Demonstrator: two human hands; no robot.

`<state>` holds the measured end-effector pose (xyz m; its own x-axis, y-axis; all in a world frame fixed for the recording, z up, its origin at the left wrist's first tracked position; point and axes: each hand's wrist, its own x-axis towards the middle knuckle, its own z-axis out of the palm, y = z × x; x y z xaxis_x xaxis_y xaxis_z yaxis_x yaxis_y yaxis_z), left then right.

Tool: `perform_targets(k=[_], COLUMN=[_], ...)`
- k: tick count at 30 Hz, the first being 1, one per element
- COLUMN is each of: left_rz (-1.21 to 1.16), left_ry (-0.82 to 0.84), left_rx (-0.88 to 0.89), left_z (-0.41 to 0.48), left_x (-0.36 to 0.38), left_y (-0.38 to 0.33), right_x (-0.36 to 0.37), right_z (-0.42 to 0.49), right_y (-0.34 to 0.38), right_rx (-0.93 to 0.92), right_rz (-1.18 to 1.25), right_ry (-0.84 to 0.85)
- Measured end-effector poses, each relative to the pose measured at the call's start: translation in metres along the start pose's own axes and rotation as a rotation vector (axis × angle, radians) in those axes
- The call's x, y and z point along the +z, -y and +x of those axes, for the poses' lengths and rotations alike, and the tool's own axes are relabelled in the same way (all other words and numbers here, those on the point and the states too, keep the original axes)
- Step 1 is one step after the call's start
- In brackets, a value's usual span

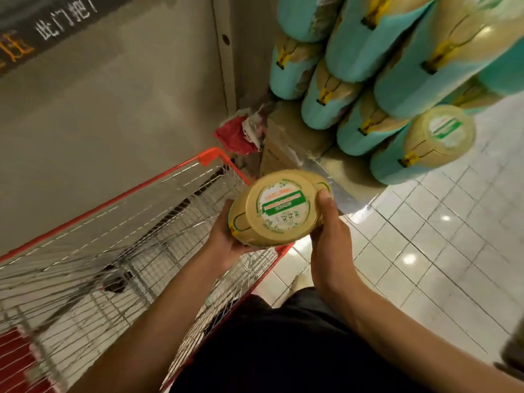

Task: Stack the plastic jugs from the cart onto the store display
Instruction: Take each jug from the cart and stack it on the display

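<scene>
I hold a yellowish plastic jug (279,211) with a round green-and-white label on top, above the right rim of the cart (175,165). My left hand (226,239) cups it from below on the left, fingers curled under it. My right hand (330,222) grips its right side, thumb on the top edge. The store display (397,80) at the upper right is a stack of several jugs with teal labels and yellow handles, lying on their sides. One more jug (436,137) lies at the stack's lower right corner.
The wire cart with red trim fills the lower left; its basket looks bare of jugs. A cardboard box (286,143) and a red wrapper (235,134) sit between cart and display. A grey wall (113,109) runs on the left, white floor tiles (439,236) on the right.
</scene>
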<state>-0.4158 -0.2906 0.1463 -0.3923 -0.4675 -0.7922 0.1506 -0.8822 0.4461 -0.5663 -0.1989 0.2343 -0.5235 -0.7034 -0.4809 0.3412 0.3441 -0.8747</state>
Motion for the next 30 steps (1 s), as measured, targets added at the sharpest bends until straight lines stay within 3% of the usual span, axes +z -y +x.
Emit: perform_targets(k=[13, 18, 24, 30], left_rz=[0.400, 0.341, 0.311, 0.387], left_ry=[0.194, 0.233, 0.236, 0.142], left_rx=[0.027, 0.063, 0.154, 0.364], left_z=[0.011, 0.010, 0.002, -0.009], left_x=[0.209, 0.274, 0.307, 0.326], left_y=[0.105, 0.147, 0.144, 0.085], right_x=[-0.235, -0.310, -0.332, -0.309], right_z=[-0.005, 0.004, 0.025, 0.061], right_y=[0.036, 0.059, 0.102, 0.150], right_rx=[-0.072, -0.140, -0.255, -0.413], right_rz=[0.121, 0.100, 0.070, 0.132], right_ry=[-0.193, -0.175, -0.062, 0.123])
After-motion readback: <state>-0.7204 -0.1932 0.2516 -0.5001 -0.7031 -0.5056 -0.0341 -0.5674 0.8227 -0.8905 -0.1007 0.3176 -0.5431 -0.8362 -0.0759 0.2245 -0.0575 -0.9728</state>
